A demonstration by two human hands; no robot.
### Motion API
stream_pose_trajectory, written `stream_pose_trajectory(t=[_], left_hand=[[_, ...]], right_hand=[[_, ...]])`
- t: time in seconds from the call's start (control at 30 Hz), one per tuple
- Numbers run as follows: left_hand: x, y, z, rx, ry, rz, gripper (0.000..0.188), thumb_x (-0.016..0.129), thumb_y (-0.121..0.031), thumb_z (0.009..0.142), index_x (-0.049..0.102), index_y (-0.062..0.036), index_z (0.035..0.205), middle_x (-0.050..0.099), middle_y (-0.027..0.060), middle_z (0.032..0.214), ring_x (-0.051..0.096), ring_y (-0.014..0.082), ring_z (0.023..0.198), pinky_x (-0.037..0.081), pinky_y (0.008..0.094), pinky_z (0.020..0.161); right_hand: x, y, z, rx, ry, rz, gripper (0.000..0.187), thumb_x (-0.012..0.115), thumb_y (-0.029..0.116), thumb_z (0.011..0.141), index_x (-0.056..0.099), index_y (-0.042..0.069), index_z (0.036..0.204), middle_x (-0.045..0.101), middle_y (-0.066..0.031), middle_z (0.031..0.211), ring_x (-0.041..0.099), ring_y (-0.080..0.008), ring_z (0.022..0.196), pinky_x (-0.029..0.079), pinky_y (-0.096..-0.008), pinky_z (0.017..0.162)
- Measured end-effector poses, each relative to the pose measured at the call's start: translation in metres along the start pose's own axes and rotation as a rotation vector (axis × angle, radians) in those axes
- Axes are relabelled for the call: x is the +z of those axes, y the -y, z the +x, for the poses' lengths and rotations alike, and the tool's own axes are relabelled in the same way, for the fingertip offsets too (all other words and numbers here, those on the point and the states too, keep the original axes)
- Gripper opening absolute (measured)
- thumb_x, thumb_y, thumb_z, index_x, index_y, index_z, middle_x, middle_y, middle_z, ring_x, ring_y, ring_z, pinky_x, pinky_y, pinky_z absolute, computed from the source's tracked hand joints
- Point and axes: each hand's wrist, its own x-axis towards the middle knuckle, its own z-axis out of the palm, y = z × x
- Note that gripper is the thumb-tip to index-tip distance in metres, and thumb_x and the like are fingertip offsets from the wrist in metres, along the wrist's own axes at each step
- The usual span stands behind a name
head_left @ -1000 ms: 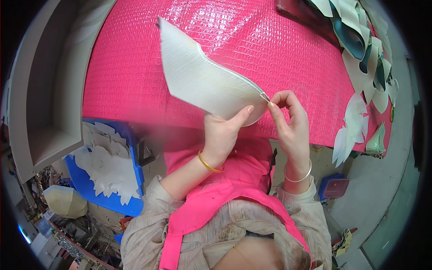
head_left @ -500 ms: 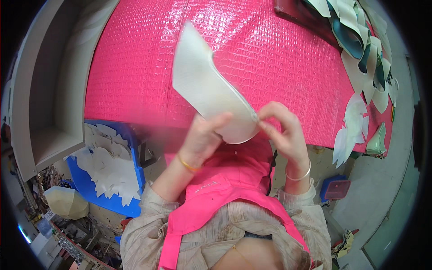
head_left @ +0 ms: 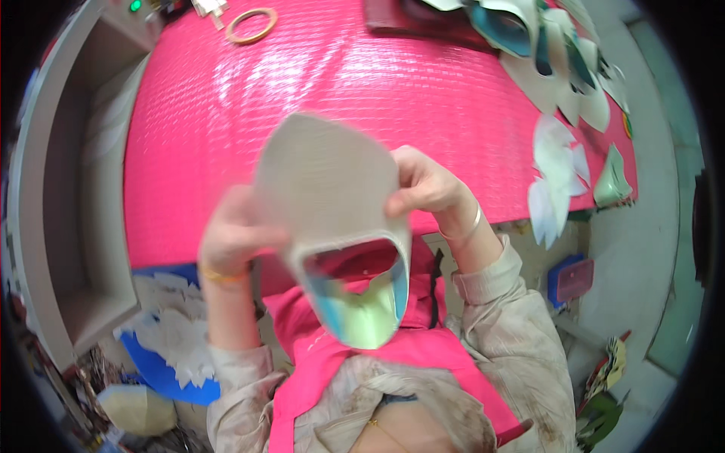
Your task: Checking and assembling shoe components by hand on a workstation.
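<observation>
A pale off-white shoe upper [head_left: 325, 174] hangs in front of me, its broad rounded end up and away. Its oval opening faces me and shows a blue and light green lining [head_left: 366, 313]. My left hand [head_left: 240, 226], slightly blurred, is closed on its left edge, with the thumb across the outer face. On the right edge, my right hand [head_left: 424, 185] pinches the upper between thumb and fingers. The fingertips behind the material are hidden.
Beneath lies a table with a pink textured cover [head_left: 181, 166]. More uppers [head_left: 559, 68] are heaped at the far right, near white cut pieces [head_left: 555, 170]. A tape roll [head_left: 251, 26] lies far left. A grey shelf box [head_left: 87, 189] and a blue bin [head_left: 170, 370] stand left.
The upper has turned from a flat, side-on pose to show its opening and lining. My left hand has moved left along it, and my right hand has moved left and up to its side.
</observation>
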Motion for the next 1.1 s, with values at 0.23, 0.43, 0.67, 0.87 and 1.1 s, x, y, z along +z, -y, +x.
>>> stream_pose_trajectory(t=[0.23,0.43,0.67,0.87,1.1], left_hand=[[-0.023,0.018,0.087,-0.001,-0.456,0.716,0.034,0.054,-0.010,0.084,0.050,0.0053,0.114,0.058,0.0112,0.101,0.056,0.0172,0.090,0.045,0.0270,0.077],[0.027,-0.033,0.112,0.583,-0.548,1.654,0.038,0.054,-0.007,0.082,0.049,-0.0053,0.120,0.050,0.0152,0.112,0.048,0.0286,0.106,0.038,0.0360,0.089],[0.174,0.048,0.246,0.400,0.444,1.804,0.033,0.053,-0.014,0.079,0.054,-0.0052,0.111,0.052,0.0132,0.114,0.049,0.0279,0.107,0.040,0.0357,0.091],[0.207,0.146,0.280,0.482,0.423,1.788,0.042,0.046,-0.031,0.086,0.044,-0.0103,0.123,0.038,0.0060,0.133,0.038,0.0219,0.121,0.031,0.0440,0.098],[0.207,0.156,0.284,0.511,0.320,1.694,0.031,0.045,-0.030,0.087,0.049,-0.0126,0.112,0.045,0.0008,0.125,0.041,0.0165,0.115,0.033,0.0391,0.092]], right_hand=[[-0.046,-0.008,-0.033,-0.150,-0.910,-1.460,0.026,0.060,0.016,0.080,0.059,-0.004,0.097,0.064,-0.0112,0.083,0.059,-0.0174,0.074,0.047,-0.0284,0.071],[-0.099,0.061,-0.239,0.222,-1.424,-1.167,0.014,0.059,0.005,0.077,0.062,-0.001,0.089,0.064,-0.0096,0.083,0.059,-0.0145,0.073,0.046,-0.0275,0.066],[-0.166,0.060,-0.220,0.173,-1.120,-1.527,0.010,0.059,0.002,0.071,0.061,0.000,0.080,0.059,-0.0113,0.078,0.059,-0.0261,0.075,0.047,-0.0320,0.066],[-0.172,0.065,-0.218,0.329,-1.060,-1.638,0.007,0.059,0.006,0.070,0.060,0.001,0.076,0.059,-0.0138,0.079,0.057,-0.0297,0.077,0.046,-0.0376,0.069],[-0.182,0.078,-0.221,0.441,-0.909,-1.554,0.009,0.056,0.003,0.073,0.056,-0.002,0.081,0.057,-0.0143,0.080,0.056,-0.0276,0.077,0.044,-0.0343,0.068]])
